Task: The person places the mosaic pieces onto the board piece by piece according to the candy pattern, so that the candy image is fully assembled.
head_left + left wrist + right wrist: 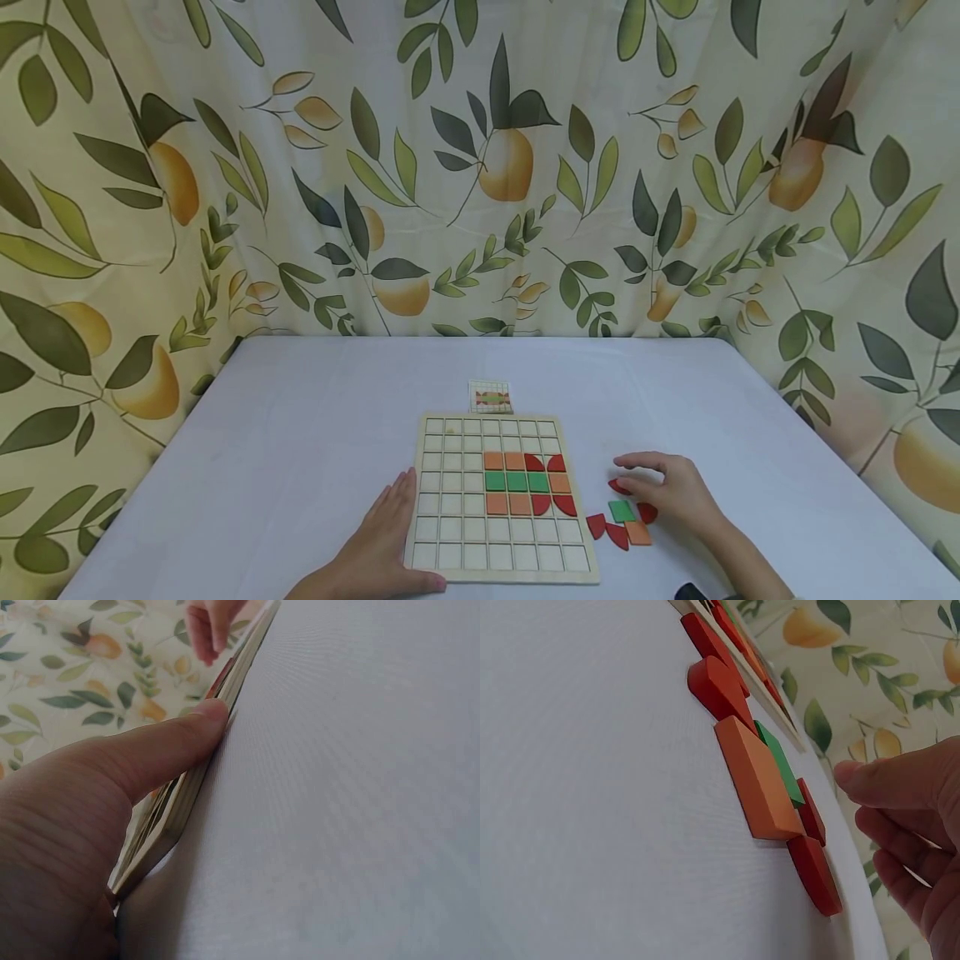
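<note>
- We see six loose pieces on the surface (300,433), right of the board (461,481): four red, one green (621,511) and one orange (637,534). More fill part of the board's grid.
- Our left hand (378,537) lies straight-fingered along the board's left edge, thumb at its near edge. Our right hand (671,492) is just above the loose pieces, thumb and forefinger apart, with nothing between them that we can make out.
- We judge the pieces light, stiff and hardly fragile, perhaps painted wood; their smooth faces might slide under a fingertip.
- We would pinch the orange or green by two opposite side walls. On a red piece (617,536) the curved side could slip, so we would favour its straight sides and corners.
- The board looks rigid and flat; we would hold it by the rim and keep it level, since a tilt might shift what lies in the cells.
- Our right hand's undersides are hidden from above. The left wrist view shows the board nearly edge-on, without its cells. The card's (491,398) pattern is too small to read surely, and a dark object (688,592) is cut off below.
</note>
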